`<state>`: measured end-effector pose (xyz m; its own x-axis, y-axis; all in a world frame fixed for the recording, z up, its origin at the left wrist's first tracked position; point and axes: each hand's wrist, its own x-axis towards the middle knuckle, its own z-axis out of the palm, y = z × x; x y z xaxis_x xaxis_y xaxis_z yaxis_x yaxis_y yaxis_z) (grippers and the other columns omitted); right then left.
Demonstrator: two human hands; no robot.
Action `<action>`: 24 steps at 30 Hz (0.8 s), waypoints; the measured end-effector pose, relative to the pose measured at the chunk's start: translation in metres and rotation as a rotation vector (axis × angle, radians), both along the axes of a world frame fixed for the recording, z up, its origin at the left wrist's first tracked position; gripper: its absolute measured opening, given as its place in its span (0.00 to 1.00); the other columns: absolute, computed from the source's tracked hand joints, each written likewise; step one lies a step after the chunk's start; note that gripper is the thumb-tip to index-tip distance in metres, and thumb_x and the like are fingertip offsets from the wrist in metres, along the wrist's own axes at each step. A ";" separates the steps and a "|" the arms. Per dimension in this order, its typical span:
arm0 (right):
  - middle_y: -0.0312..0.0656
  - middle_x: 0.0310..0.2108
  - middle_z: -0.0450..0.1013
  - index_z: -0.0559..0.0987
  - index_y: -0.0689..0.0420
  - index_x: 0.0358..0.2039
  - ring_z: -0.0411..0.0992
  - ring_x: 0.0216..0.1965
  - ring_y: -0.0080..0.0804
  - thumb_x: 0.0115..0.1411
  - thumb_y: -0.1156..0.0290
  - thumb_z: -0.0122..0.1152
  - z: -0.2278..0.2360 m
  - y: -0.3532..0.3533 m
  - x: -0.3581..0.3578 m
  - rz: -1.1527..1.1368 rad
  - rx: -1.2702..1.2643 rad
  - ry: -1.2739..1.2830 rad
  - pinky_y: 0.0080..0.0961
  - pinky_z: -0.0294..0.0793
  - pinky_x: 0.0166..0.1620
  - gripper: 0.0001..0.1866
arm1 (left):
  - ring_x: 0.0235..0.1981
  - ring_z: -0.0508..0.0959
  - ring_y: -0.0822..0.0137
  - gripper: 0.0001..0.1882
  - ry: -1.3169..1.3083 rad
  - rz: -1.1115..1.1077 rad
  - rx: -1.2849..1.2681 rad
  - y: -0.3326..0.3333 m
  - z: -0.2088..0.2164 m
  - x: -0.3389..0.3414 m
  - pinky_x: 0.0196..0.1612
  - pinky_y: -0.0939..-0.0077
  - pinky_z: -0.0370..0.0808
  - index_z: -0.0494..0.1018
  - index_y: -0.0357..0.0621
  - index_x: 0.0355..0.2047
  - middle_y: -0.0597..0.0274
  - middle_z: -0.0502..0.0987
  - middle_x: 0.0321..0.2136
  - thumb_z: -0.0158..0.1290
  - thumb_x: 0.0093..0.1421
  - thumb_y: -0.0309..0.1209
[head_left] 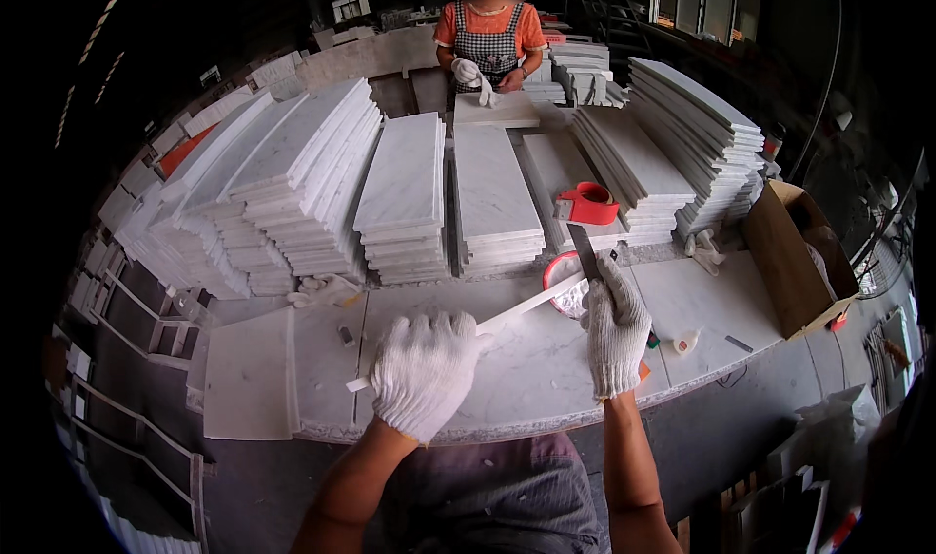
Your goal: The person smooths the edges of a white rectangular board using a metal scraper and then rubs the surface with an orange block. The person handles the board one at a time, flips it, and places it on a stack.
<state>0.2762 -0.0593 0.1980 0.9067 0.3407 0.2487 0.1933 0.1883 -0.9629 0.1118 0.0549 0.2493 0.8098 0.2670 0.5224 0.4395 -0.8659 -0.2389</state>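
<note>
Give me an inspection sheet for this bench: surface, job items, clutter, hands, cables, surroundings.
Surface: pale marble worktop, dusty.
Job's things: thin white strip held across the top; flat dark blade in right hand.
Clutter: red tape dispenser, red-rimmed bowl, small bottle, loose gloves.
Grippers: left hand gloved, closed on strip; right hand gloved, closed on blade.
Cables: dark cord over the front edge.
Surroundings: stacked marble tiles, cardboard box, a person opposite.
</note>
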 end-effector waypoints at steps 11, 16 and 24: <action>0.32 0.27 0.73 0.76 0.59 0.54 0.63 0.21 0.11 0.65 0.78 0.53 0.001 -0.004 -0.002 -0.089 -0.031 0.021 0.12 0.64 0.24 0.17 | 0.20 0.70 0.60 0.18 0.028 0.005 0.056 -0.008 -0.003 -0.004 0.27 0.64 0.67 0.67 0.48 0.24 0.63 0.69 0.16 0.59 0.53 0.47; 0.34 0.27 0.74 0.76 0.62 0.54 0.65 0.22 0.14 0.64 0.78 0.54 -0.006 -0.005 -0.011 -0.078 -0.022 -0.049 0.14 0.67 0.25 0.17 | 0.19 0.69 0.65 0.17 0.032 -0.030 0.027 -0.010 -0.005 -0.004 0.26 0.67 0.65 0.66 0.49 0.23 0.65 0.66 0.16 0.55 0.56 0.46; 0.30 0.27 0.71 0.74 0.59 0.56 0.62 0.22 0.11 0.65 0.80 0.51 -0.002 -0.007 -0.020 -0.052 0.060 0.065 0.12 0.65 0.25 0.19 | 0.18 0.69 0.62 0.21 -0.001 -0.030 0.047 -0.013 -0.007 -0.004 0.26 0.65 0.66 0.66 0.48 0.21 0.64 0.67 0.15 0.60 0.52 0.49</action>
<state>0.2564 -0.0662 0.1960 0.9378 0.2786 0.2069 0.1414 0.2375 -0.9610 0.1079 0.0422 0.2421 0.8168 0.2176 0.5343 0.4137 -0.8665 -0.2795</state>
